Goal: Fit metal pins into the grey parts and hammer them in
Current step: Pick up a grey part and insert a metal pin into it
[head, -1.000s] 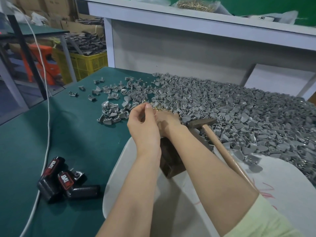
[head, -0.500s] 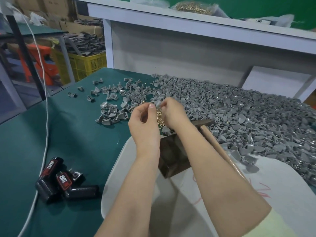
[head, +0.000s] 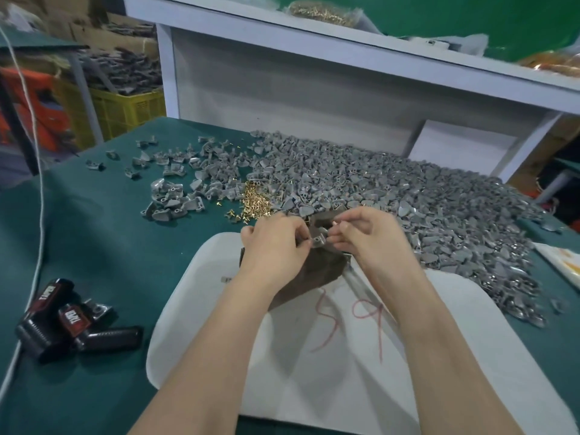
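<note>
While the left hand (head: 276, 243) pinches a grey part (head: 318, 242) with its hole turned toward the right hand (head: 367, 233), that hand's thumb and forefinger pinch something small and pale, likely a pin (head: 336, 221), though blur hides its shape. Both work just above the block (head: 320, 271), probably so the fitted part can go straight down onto it for hammering. Loose pins (head: 255, 202) lie just beyond the left hand, and the heap (head: 408, 189) of parts spreads behind the right on the tabletop (head: 110, 246), both in easy reach.
</note>
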Demonstrator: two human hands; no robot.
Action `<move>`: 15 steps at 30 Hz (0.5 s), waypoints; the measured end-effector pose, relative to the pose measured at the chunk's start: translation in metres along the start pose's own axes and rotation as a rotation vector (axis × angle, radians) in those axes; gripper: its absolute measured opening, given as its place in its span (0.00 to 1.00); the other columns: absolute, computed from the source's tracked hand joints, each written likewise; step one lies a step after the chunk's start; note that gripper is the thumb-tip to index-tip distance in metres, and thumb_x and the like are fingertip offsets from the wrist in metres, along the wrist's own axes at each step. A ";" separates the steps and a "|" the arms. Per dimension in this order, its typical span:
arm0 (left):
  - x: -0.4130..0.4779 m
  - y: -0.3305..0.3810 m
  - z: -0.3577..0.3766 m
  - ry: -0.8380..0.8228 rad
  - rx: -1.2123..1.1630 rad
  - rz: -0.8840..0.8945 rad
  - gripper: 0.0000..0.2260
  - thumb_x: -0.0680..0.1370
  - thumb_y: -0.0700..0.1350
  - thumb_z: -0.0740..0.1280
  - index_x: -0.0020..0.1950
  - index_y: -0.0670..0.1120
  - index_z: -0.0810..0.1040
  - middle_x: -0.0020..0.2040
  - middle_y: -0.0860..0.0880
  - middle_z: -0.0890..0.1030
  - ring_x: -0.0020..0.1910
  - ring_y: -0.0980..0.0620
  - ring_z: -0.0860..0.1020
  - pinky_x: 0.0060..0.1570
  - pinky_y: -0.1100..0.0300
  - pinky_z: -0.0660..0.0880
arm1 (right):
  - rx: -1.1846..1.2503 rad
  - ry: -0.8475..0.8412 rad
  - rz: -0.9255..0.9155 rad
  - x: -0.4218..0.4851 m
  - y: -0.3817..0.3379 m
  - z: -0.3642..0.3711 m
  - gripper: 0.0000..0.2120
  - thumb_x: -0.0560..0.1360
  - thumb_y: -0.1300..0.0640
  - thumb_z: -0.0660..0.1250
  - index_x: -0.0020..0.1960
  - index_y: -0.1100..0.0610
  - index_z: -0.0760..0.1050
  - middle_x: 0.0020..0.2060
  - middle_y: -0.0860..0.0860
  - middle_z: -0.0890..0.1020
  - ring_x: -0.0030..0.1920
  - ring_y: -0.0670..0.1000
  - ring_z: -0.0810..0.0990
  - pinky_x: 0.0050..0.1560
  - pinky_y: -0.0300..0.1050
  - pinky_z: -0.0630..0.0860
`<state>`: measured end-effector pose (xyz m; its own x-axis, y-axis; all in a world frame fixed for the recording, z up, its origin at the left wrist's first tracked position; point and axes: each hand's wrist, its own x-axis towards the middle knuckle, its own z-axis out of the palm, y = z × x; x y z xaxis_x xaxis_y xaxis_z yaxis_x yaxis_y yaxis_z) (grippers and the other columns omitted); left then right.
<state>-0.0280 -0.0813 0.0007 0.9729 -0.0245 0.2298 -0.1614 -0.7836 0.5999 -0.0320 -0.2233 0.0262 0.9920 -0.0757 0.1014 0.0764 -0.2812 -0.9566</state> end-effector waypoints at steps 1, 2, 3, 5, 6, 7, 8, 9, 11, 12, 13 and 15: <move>0.000 0.000 -0.001 0.001 0.003 0.003 0.04 0.77 0.50 0.66 0.42 0.58 0.74 0.50 0.54 0.77 0.56 0.49 0.72 0.49 0.53 0.59 | -0.005 0.005 -0.018 0.000 0.004 0.002 0.06 0.78 0.70 0.59 0.47 0.63 0.73 0.35 0.55 0.81 0.32 0.46 0.81 0.35 0.35 0.78; 0.000 0.001 -0.002 -0.001 0.002 0.006 0.04 0.77 0.50 0.66 0.42 0.58 0.74 0.50 0.54 0.77 0.56 0.48 0.72 0.49 0.53 0.59 | -0.020 0.010 -0.040 0.000 0.007 0.004 0.07 0.77 0.69 0.61 0.45 0.60 0.73 0.36 0.55 0.82 0.33 0.46 0.82 0.37 0.35 0.78; -0.001 0.001 -0.002 -0.006 0.002 0.010 0.04 0.76 0.49 0.66 0.42 0.57 0.74 0.49 0.54 0.76 0.56 0.48 0.72 0.49 0.53 0.59 | -0.080 0.026 -0.077 0.000 0.010 0.005 0.07 0.76 0.68 0.63 0.44 0.57 0.73 0.37 0.54 0.82 0.35 0.46 0.82 0.39 0.37 0.78; -0.001 0.002 -0.002 -0.017 0.002 0.022 0.04 0.76 0.48 0.66 0.42 0.57 0.74 0.49 0.54 0.76 0.56 0.48 0.72 0.50 0.54 0.60 | -0.284 0.067 -0.179 0.003 0.015 0.010 0.07 0.74 0.63 0.68 0.41 0.53 0.75 0.39 0.50 0.82 0.38 0.46 0.80 0.43 0.35 0.75; -0.001 0.001 -0.002 -0.019 0.003 0.029 0.04 0.76 0.48 0.65 0.42 0.56 0.75 0.48 0.54 0.76 0.56 0.48 0.72 0.50 0.54 0.60 | -0.362 0.073 -0.212 0.003 0.017 0.012 0.07 0.73 0.61 0.70 0.40 0.51 0.75 0.39 0.48 0.81 0.37 0.44 0.77 0.41 0.33 0.71; 0.000 0.001 -0.002 -0.017 0.007 0.036 0.03 0.76 0.48 0.65 0.43 0.56 0.76 0.48 0.54 0.75 0.56 0.48 0.72 0.50 0.54 0.61 | -0.416 0.069 -0.224 0.004 0.018 0.015 0.07 0.73 0.60 0.70 0.39 0.50 0.76 0.40 0.48 0.80 0.36 0.41 0.74 0.39 0.32 0.68; 0.000 0.001 -0.002 -0.014 0.013 0.043 0.02 0.76 0.48 0.65 0.44 0.55 0.77 0.47 0.54 0.75 0.56 0.47 0.72 0.50 0.54 0.61 | -0.458 0.060 -0.224 0.004 0.020 0.017 0.07 0.72 0.59 0.71 0.39 0.49 0.76 0.41 0.49 0.79 0.35 0.40 0.72 0.39 0.33 0.67; 0.000 0.000 -0.002 -0.014 0.020 0.049 0.02 0.76 0.48 0.65 0.44 0.55 0.77 0.47 0.54 0.74 0.55 0.47 0.72 0.51 0.53 0.62 | -0.492 0.055 -0.220 0.005 0.022 0.018 0.07 0.72 0.58 0.71 0.39 0.49 0.77 0.42 0.50 0.79 0.35 0.40 0.71 0.39 0.35 0.65; 0.000 0.000 -0.002 -0.012 0.033 0.054 0.03 0.77 0.49 0.65 0.45 0.54 0.78 0.47 0.54 0.74 0.56 0.47 0.72 0.52 0.52 0.64 | -0.515 0.053 -0.212 0.005 0.024 0.017 0.06 0.72 0.58 0.71 0.39 0.49 0.77 0.43 0.51 0.79 0.35 0.39 0.70 0.40 0.35 0.64; 0.000 0.001 -0.002 -0.010 0.039 0.055 0.03 0.77 0.49 0.65 0.46 0.54 0.79 0.47 0.54 0.73 0.56 0.47 0.72 0.53 0.52 0.64 | -0.506 0.053 -0.213 0.005 0.024 0.016 0.07 0.72 0.58 0.71 0.38 0.49 0.77 0.43 0.51 0.78 0.34 0.39 0.70 0.40 0.35 0.63; 0.000 0.001 -0.002 -0.009 0.043 0.054 0.04 0.77 0.49 0.65 0.47 0.53 0.79 0.47 0.53 0.74 0.56 0.47 0.72 0.54 0.52 0.65 | -0.503 0.053 -0.216 0.004 0.024 0.015 0.07 0.72 0.59 0.71 0.38 0.49 0.77 0.42 0.50 0.78 0.34 0.38 0.70 0.39 0.34 0.63; 0.000 0.001 -0.002 -0.013 0.046 0.056 0.04 0.77 0.49 0.65 0.48 0.53 0.79 0.49 0.52 0.75 0.56 0.47 0.71 0.55 0.52 0.66 | -0.526 0.055 -0.227 0.002 0.022 0.015 0.08 0.72 0.59 0.71 0.37 0.50 0.76 0.40 0.48 0.76 0.34 0.38 0.70 0.39 0.34 0.62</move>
<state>-0.0288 -0.0812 0.0029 0.9646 -0.0769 0.2522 -0.2084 -0.8083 0.5506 -0.0263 -0.2152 0.0011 0.9488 -0.0040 0.3158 0.2120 -0.7330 -0.6463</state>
